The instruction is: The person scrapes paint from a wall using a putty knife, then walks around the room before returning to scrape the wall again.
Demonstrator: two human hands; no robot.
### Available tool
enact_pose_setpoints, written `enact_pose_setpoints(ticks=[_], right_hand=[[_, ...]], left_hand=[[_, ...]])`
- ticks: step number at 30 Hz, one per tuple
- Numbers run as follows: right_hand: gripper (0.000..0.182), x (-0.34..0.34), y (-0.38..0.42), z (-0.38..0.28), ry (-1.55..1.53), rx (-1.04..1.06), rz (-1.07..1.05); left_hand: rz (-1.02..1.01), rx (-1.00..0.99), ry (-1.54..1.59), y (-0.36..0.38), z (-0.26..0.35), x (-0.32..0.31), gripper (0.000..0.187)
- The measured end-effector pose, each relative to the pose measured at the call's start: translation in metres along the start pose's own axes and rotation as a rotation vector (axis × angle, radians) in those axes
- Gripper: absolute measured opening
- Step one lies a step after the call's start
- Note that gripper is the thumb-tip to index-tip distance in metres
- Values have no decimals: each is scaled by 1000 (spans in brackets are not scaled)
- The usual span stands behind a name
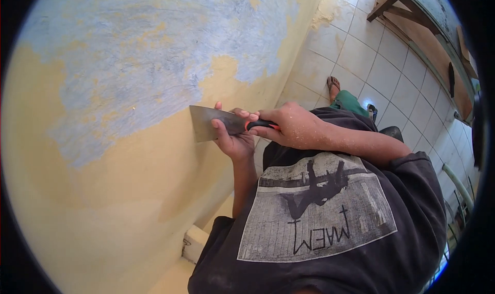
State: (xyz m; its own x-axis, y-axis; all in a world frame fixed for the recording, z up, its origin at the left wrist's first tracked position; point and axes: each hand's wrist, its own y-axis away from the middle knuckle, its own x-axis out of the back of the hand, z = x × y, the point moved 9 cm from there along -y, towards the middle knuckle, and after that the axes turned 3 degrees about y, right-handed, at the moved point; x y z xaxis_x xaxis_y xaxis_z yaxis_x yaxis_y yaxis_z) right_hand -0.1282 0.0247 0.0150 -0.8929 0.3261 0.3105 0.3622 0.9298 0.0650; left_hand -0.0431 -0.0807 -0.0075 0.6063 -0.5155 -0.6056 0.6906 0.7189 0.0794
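Note:
A putty knife [202, 125] with a wide metal blade and a black and red handle is held in both hands. My right hand [298, 125], speckled with pale dust, wraps around the handle. My left hand [238, 143] grips the blade near the handle, thumb on its face and fingers behind the upper edge. The blade's broad end points left and overlaps the wall [129, 173] in this view. Yellow paint covers part of this wall, and a large patch of bluish-grey surface [139, 67] shows where the yellow is gone.
White floor tiles [366, 52] lie to the right, with dusty debris [322, 18] along the wall's foot. A sandalled foot [334, 82] stands on them. A wooden structure [399, 10] stands at the upper right. A pale block-like ledge [196, 242] juts out at the lower left.

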Motion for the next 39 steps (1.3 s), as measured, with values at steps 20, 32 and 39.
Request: enact_pose_setpoints(ticks=[20, 32, 39], right_hand=[[35, 8, 2, -6, -32, -11, 3], [29, 10, 3, -7, -27, -75, -16], [34, 10, 1, -15, -22, -6, -4]], left_hand=[[-37, 30, 32, -3, 1, -10, 47], [-29, 43, 65, -4, -2, -7, 46], [-40, -19, 20, -2, 17, -17, 46]])
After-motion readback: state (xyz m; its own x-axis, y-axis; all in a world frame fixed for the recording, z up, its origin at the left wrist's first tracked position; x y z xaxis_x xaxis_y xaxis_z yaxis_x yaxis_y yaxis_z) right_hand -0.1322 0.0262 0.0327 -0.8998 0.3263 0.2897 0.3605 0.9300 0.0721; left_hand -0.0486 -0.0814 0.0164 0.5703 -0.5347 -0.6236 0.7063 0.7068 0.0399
